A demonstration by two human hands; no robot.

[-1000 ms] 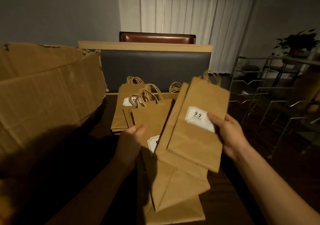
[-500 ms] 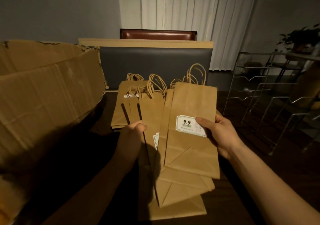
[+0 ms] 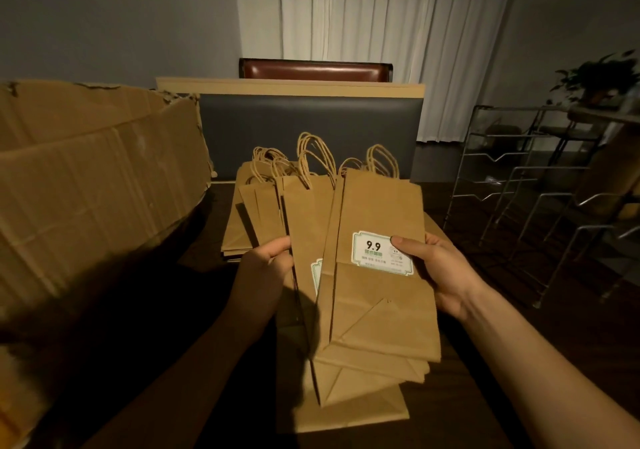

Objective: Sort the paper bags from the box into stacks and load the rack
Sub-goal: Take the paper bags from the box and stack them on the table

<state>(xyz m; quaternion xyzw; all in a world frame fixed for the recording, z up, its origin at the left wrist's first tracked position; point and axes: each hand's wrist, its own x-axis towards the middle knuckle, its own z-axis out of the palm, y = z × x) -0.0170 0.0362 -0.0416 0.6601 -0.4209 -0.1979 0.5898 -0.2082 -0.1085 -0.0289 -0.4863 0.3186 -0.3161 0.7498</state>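
Kraft paper bags (image 3: pixel 377 275) fanned near centre | left hand (image 3: pixel 266 275) pinches left edge, right hand (image 3: pixel 440 275) grips labelled front bag | loose fan could slide apart, missing far stack (image 3: pixel 242 220)

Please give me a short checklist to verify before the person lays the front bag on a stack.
1. Right hand holds the front bag, thumb on its label: ok.
2. Left hand grips the other fanned bags: ok.
3. Stack on the table in view behind them: ok.
4. Stack's edges aligned: cannot tell, mostly hidden.
5. Rack at right, shelves look free: ok.
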